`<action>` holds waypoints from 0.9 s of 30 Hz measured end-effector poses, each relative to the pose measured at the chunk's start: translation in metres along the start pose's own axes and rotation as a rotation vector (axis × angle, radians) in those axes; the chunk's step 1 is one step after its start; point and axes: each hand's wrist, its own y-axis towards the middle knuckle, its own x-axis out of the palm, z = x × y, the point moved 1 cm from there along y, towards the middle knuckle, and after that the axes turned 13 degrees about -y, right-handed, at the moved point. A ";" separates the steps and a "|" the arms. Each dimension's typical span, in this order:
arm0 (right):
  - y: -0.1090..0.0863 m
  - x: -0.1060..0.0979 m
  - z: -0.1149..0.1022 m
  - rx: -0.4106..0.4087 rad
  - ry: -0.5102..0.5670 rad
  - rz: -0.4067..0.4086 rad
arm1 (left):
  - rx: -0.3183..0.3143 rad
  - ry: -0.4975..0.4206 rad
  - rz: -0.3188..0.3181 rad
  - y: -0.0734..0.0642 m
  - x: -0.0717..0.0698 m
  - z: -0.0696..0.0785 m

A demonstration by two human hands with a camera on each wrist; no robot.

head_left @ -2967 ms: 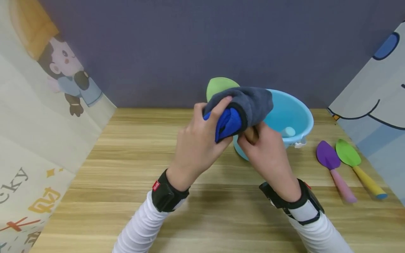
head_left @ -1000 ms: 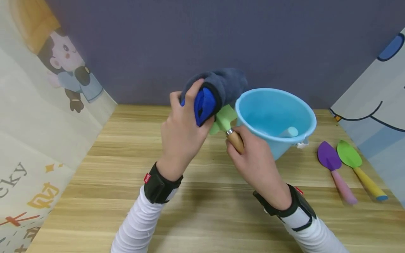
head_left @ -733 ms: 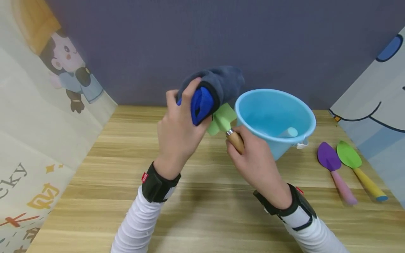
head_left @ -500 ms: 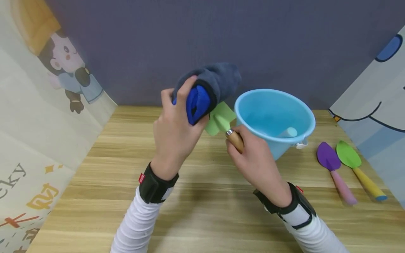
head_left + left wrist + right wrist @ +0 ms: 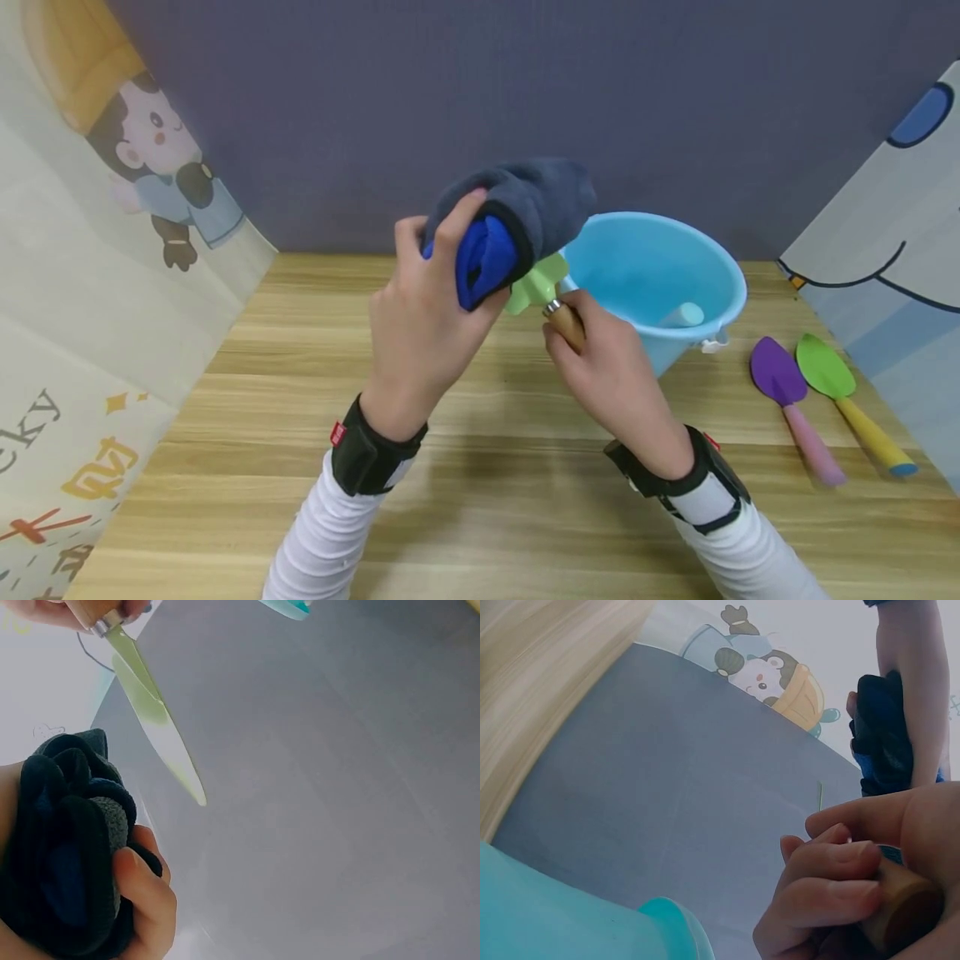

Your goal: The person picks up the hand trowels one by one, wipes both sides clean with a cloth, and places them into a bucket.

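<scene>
Two bare hands raised side by side, both gripping.
Left hand [image 5: 431,321] reaches farther, fingers curled; right hand [image 5: 615,367] grips nearer, forearms [image 5: 326,533] slanting inward from the near side.

Tabletop [image 5: 277,417] at left leaves room; beyond the right hand [image 5: 615,358], a bucket [image 5: 652,262] obstructs.

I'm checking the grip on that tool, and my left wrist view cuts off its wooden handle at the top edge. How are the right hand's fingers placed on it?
Observer: The right wrist view shows the right hand with its fingers curled round the wooden handle, the butt end left uncovered.
Operator: Thanks. Is anything lying out on the tabletop, beyond my frame?
Observer: Yes, the head view shows a purple trowel and a green trowel side by side, to the right of the blue bucket.
</scene>
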 end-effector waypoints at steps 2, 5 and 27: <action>0.001 -0.001 0.000 0.010 0.000 -0.004 | 0.006 0.000 -0.013 -0.001 0.001 0.002; 0.002 -0.003 0.000 0.026 0.005 -0.009 | 0.014 -0.002 -0.041 -0.003 0.004 0.005; -0.003 -0.012 -0.003 -0.012 0.032 0.045 | -0.049 0.038 -0.257 -0.011 0.028 0.017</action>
